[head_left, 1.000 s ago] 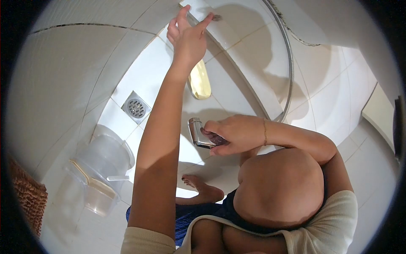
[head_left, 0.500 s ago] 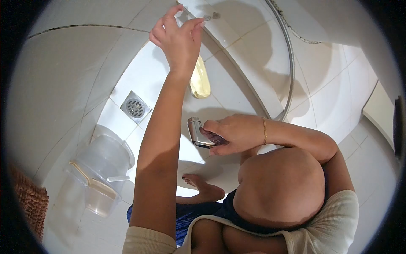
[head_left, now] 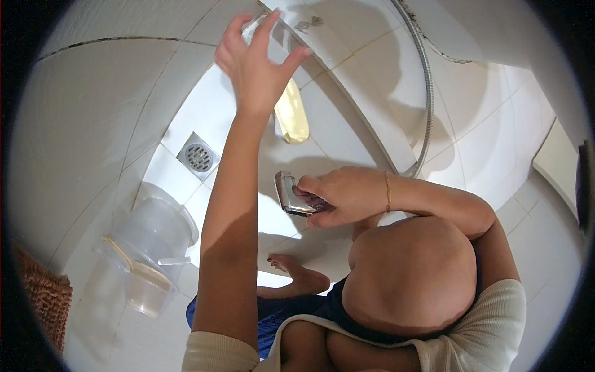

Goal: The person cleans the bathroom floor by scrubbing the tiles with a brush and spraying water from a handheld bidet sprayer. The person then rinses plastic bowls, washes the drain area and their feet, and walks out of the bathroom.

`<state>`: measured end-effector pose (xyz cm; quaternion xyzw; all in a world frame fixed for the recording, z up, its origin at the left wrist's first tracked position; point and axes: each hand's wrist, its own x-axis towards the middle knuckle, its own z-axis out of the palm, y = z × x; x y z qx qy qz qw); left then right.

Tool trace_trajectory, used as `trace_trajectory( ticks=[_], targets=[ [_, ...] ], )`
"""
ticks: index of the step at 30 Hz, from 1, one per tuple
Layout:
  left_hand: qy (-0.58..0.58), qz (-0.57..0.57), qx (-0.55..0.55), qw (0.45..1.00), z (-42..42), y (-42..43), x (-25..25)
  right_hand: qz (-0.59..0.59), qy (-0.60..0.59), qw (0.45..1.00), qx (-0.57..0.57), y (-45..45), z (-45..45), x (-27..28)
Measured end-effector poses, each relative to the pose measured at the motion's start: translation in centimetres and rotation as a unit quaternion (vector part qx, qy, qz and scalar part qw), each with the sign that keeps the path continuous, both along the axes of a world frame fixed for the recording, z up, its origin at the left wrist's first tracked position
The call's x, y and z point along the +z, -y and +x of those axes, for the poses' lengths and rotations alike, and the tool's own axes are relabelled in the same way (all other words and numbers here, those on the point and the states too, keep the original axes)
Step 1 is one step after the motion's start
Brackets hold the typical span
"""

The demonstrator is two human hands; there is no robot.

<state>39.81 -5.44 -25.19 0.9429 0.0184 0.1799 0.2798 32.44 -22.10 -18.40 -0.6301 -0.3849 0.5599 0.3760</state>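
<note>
My left hand point(head_left: 260, 68) is stretched out at the top, fingers spread, with nothing gripped. Behind its fingers a clear, shiny object point(head_left: 253, 28) shows in part; whether the hand touches it I cannot tell. Just right of the fingertips, a small grey clump point(head_left: 302, 26) lies on the pale tiled ledge point(head_left: 347, 37), beside a second grey clump point(head_left: 317, 21). Below the left hand, a yellow bottle-like object point(head_left: 292, 118) lies on the floor. My right hand point(head_left: 347, 195) is wrapped around a chrome spray head point(head_left: 287, 193), its fingers partly hidden.
A metal hose point(head_left: 427, 93) runs down the right side behind the right forearm. A floor drain point(head_left: 198, 157) sits left of centre. At lower left are a clear plastic tub point(head_left: 158, 223) and a clear dipper point(head_left: 147, 294). A brown textured mat point(head_left: 43, 291) is at the edge.
My left hand has opened and drawn left, away from the small grey clump at its fingertips, which now lies on the ledge. My right hand has stayed in place with the spray head.
</note>
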Motion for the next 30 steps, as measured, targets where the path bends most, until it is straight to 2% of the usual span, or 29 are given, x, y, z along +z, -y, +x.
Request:
trace_trajectory(
  ticks=[1,3,5,7,9,11,13,15,16,17,18,19,21,23,30],
  targets=[
    [0.001,0.002,0.000,1.000,-0.8,-0.7,0.1,0.002,0.001,1.000,0.000,-0.1,0.0,-0.1],
    [-0.027,-0.119,0.003,0.993,-3.0,-2.5,0.4,-0.014,-0.010,1.000,-0.010,-0.2,-0.1,-0.8],
    [-0.062,-0.016,0.019,0.998,-5.8,-5.1,0.0,-0.018,0.005,1.000,-0.012,-0.4,-0.8,-2.2],
    [-0.135,-0.179,0.089,0.971,-8.9,-6.4,-0.4,-0.021,0.030,0.999,-0.017,-0.9,-1.5,-3.9],
    [-0.198,-0.303,0.162,0.918,-12.1,-7.2,-1.8,-0.061,0.070,0.994,0.052,-1.3,-2.4,-5.3],
    [-0.314,-0.259,0.163,0.899,-15.0,-8.1,-3.7,-0.083,0.089,0.992,0.040,-1.0,-2.3,-5.7],
    [-0.341,-0.174,0.130,0.915,-17.0,-8.0,-5.6,-0.107,0.105,0.988,0.028,-1.1,-2.2,-6.0],
    [-0.317,-0.128,0.123,0.932,-17.1,-7.0,-5.0,-0.104,0.222,0.941,-0.234,-1.9,-1.7,-6.6],
    [-0.303,-0.084,0.127,0.941,-16.7,-6.4,-4.5,-0.103,0.230,0.937,-0.242,-2.2,-0.9,-6.9],
    [-0.295,-0.083,0.120,0.944,-16.0,-6.0,-4.1,-0.107,0.293,0.915,-0.257,-2.4,-0.1,-7.3],
    [-0.288,-0.014,0.122,0.950,-15.5,-5.6,-3.7,-0.111,0.352,0.889,-0.271,-2.6,0.5,-7.5],
    [-0.280,0.057,0.125,0.950,-15.0,-5.5,-3.3,-0.110,0.357,0.886,-0.276,-2.9,0.9,-7.5],
    [-0.278,0.089,0.123,0.948,-13.7,-5.6,-3.5,-0.105,0.281,0.915,-0.270,-3.4,1.6,-7.6],
    [-0.428,0.108,0.148,0.885,-12.1,-5.5,-3.3,-0.077,0.292,0.913,-0.274,-4.0,1.4,-8.0],
    [-0.494,0.167,0.145,0.841,-11.6,-5.1,-3.3,-0.053,0.124,0.948,-0.289,-3.2,1.5,-7.5]
  ],
)
